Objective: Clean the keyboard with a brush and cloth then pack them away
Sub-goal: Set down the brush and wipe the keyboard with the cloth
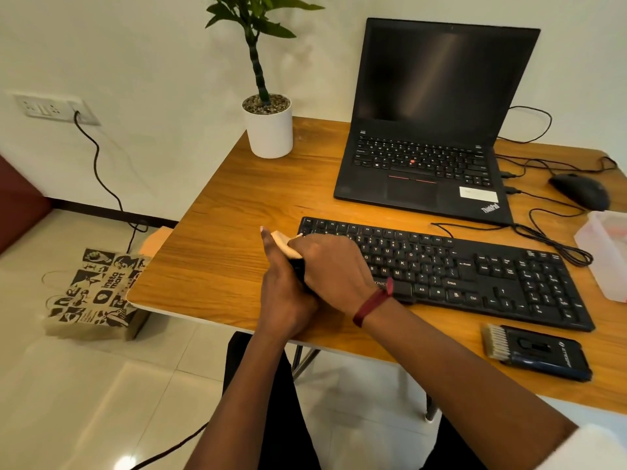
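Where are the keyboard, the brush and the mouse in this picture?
keyboard (475,276), head view, on the keys near its middle.
brush (537,356), head view, on its dark blue body.
mouse (578,189), head view, on its black back.

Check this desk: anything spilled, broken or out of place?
Nothing looks spilled or broken. The only untidy spots: the paper bag slumps crumpled on the floor, and cables loop loosely right of the laptop.
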